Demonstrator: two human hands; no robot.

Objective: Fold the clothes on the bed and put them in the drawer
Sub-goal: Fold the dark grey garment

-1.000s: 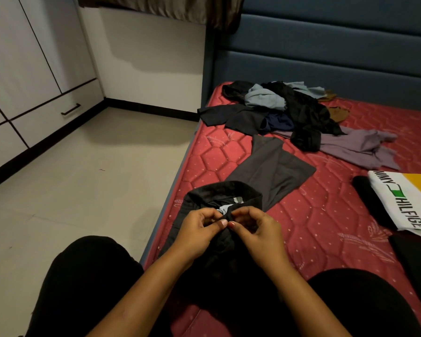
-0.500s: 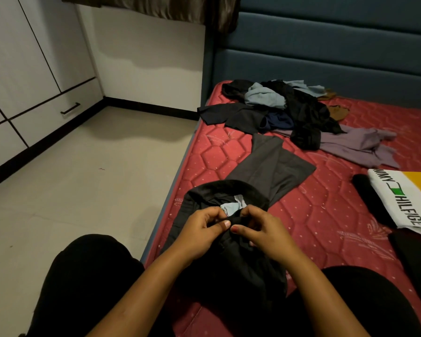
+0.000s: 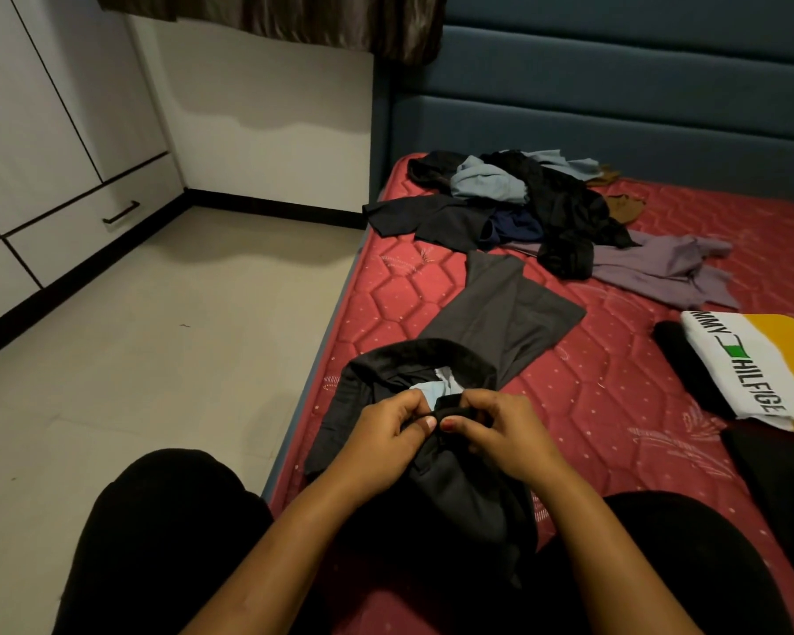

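Pinching the dark trousers [image 3: 505, 313] at the waistband [image 3: 422, 355], a person works at the edge of the bed [image 3: 615, 405], seen from the head camera. The left hand [image 3: 386, 433] and right hand [image 3: 505, 433] meet thumb to thumb, each grip closed tight on a bunched ridge of black cloth just below a pale label [image 3: 436, 387], and neither has hold of anything else. From the hands, the trouser legs run away across the red mattress toward 1 o'clock, one lying partly over the other and not squared. The step appears to be truing up the waist before the first fold. It would go best with the two waistband edges brought level, the grips then slid apart to pull the band taut, and the legs laid exactly one on the other and smoothed flat. The cloth at 9 o'clock lies close to the bed's edge and could slide off if tugged that way. A heap of unfolded clothes [image 3: 523, 208] waits at 12 o'clock, a folded white-and-yellow shirt [image 3: 752, 364] lies at 3 o'clock, and the drawer [image 3: 88, 222] stands shut across the floor [image 3: 179, 359] at 10 o'clock.
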